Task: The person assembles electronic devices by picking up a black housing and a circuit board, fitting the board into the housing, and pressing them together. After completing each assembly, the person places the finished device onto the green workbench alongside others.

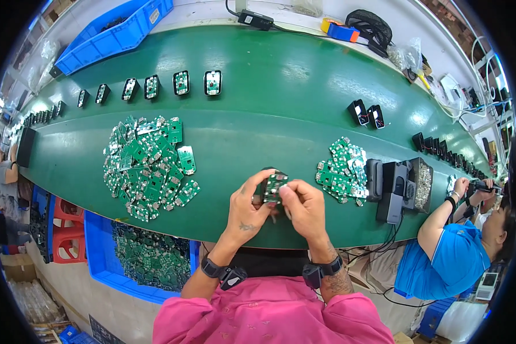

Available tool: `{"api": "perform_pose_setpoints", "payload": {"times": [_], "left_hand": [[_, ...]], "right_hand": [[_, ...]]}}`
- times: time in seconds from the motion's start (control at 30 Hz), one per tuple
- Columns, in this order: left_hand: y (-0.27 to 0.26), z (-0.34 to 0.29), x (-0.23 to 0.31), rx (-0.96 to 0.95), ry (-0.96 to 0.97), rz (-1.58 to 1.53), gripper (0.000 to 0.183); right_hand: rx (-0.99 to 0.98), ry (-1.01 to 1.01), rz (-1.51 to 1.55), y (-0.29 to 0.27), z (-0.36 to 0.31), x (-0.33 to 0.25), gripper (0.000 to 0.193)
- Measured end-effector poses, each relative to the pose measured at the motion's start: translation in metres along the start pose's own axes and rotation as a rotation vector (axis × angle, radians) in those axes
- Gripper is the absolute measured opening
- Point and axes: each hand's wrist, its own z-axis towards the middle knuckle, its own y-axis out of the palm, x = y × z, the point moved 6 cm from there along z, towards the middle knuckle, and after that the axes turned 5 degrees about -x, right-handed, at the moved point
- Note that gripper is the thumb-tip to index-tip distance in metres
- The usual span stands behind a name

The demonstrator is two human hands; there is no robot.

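My left hand (245, 207) and my right hand (304, 206) meet over the near edge of the green belt (269, 114). Both grip one small green circuit board (275, 186) with a black part behind it, fingertips pinching it from either side. A big heap of loose green circuit boards (146, 166) lies to my left. A smaller heap of boards (343, 170) lies to my right.
A row of black housings with boards (178, 83) runs along the belt's far side, with two black housings (367, 113) further right. A black tool stand and a tray of small metal parts (404, 186) sit at right. A blue bin of boards (143, 258) stands below left. A person in blue (447, 252) works at right.
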Motion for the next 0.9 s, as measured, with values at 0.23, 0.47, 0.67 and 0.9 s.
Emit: {"api": "perform_pose_setpoints", "payload": {"times": [0.23, 0.47, 0.67, 0.9], "left_hand": [[-0.003, -0.001, 0.012, 0.152, 0.233, 0.142, 0.051], [-0.007, -0.003, 0.006, 0.166, 0.272, 0.129, 0.049], [-0.007, -0.002, 0.008, 0.210, 0.254, 0.242, 0.053], [-0.008, -0.002, -0.002, 0.167, 0.145, 0.183, 0.051]], "right_hand": [[-0.192, -0.027, -0.255, -0.003, -0.003, -0.004, 0.020], [-0.126, -0.094, -0.441, 0.009, -0.011, -0.018, 0.022], [-0.070, -0.136, -0.415, 0.009, -0.002, -0.024, 0.022], [-0.051, -0.094, -0.390, 0.007, -0.001, -0.022, 0.024]]}}
